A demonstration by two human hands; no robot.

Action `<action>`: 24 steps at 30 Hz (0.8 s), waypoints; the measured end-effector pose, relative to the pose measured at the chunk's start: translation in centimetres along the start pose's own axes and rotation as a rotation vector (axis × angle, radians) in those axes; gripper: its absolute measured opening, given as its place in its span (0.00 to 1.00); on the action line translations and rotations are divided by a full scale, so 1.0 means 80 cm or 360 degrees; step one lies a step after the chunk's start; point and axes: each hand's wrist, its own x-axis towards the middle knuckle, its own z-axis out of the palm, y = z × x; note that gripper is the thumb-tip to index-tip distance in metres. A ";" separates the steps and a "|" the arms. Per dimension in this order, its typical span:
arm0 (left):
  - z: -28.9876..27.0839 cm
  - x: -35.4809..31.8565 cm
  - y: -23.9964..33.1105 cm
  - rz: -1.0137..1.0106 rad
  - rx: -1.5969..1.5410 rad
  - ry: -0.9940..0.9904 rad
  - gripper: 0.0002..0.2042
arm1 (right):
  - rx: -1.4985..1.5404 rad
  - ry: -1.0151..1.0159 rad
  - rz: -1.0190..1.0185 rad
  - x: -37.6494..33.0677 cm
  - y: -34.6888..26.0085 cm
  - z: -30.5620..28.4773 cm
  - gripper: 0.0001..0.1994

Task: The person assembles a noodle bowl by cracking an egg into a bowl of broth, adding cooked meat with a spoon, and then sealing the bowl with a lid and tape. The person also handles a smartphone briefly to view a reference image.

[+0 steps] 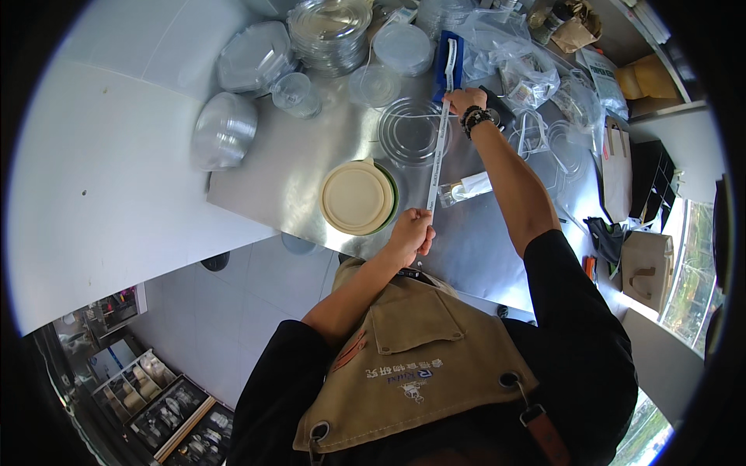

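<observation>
A long white printed strip [437,167] is stretched taut above the metal table. Its near end is pinched in my left hand [412,234], close to the table's front edge. Farther off, my right hand [465,101], with dark beads at the wrist, grips the same strip beside a flat blue holder [451,58]. The strip's far end lies over that blue piece; whether it comes out of it I cannot tell. Left of the strip sits a green bowl [394,203] under a cream round lid [353,196]. Clear round lids [408,132] lie beyond it.
Stacked clear lids [330,31], plastic containers [254,58] and a clear bowl [225,132] crowd the table's back left. Plastic bags [524,74] fill the back right. A small clear packet [464,189] lies right of the strip. A white wall [101,186] borders the left.
</observation>
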 end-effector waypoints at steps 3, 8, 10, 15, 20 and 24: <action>-0.003 -0.002 0.008 -0.0028 0.0049 -0.0005 0.06 | 0.0090 0.0035 0.0009 -0.003 0.000 0.001 0.10; 0.007 -0.027 0.003 0.0043 0.0054 -0.0151 0.07 | 0.0380 -0.0331 0.0123 -0.037 -0.028 -0.020 0.12; 0.011 -0.038 0.002 0.0089 0.0010 -0.0178 0.08 | 0.0430 -0.0309 0.0273 -0.050 -0.043 -0.024 0.09; 0.020 -0.062 0.011 0.0151 -0.0039 -0.0274 0.08 | 0.0362 -0.0221 0.0267 -0.069 -0.060 -0.019 0.05; 0.026 -0.071 0.006 0.0181 -0.0062 -0.0213 0.08 | 0.0351 -0.0230 0.0214 -0.058 -0.045 -0.020 0.04; 0.026 -0.052 -0.005 0.0184 0.0007 -0.0153 0.08 | 0.0158 -0.0184 -0.0022 -0.035 -0.021 -0.016 0.04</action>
